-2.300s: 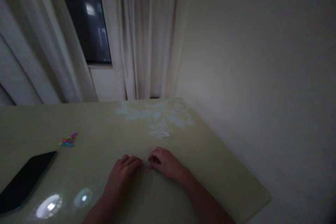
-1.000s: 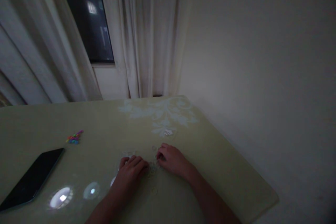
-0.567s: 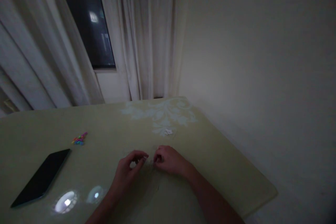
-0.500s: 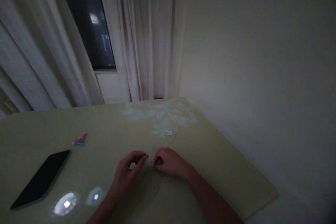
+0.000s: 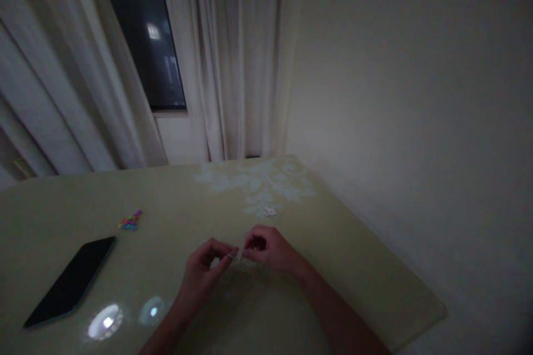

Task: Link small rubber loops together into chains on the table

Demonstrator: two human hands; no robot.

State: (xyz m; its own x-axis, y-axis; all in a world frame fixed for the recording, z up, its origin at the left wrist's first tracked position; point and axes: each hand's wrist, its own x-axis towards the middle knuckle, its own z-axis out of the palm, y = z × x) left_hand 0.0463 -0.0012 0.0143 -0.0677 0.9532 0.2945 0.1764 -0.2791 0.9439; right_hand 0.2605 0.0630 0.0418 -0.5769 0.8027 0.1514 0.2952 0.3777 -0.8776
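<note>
My left hand (image 5: 203, 267) is closed in a pinch, thumb against forefinger, with a small white piece (image 5: 230, 255) showing at the tips; its kind is too small to make out. Just to the right, my right hand (image 5: 268, 248) curls with thumb and forefinger brought together. Whatever it may hold is too small to see. The fingertips of both hands nearly meet above the table. Beneath them lie faint, see-through, ring-like pieces (image 5: 245, 268), hard to tell from the glossy surface.
Farther off lies a small cluster of white pieces (image 5: 270, 211). A heap of small, brightly coloured pieces (image 5: 130, 222) sits to the left, beyond a dark flat tablet (image 5: 71, 282). The pale table (image 5: 353, 266) meets a wall on the right; curtains (image 5: 233, 66) hang behind.
My right hand has lifted slightly away, its fingers a little less tightly curled. My left hand stays nearly in place, still pinching the white piece. The view has shifted slightly.
</note>
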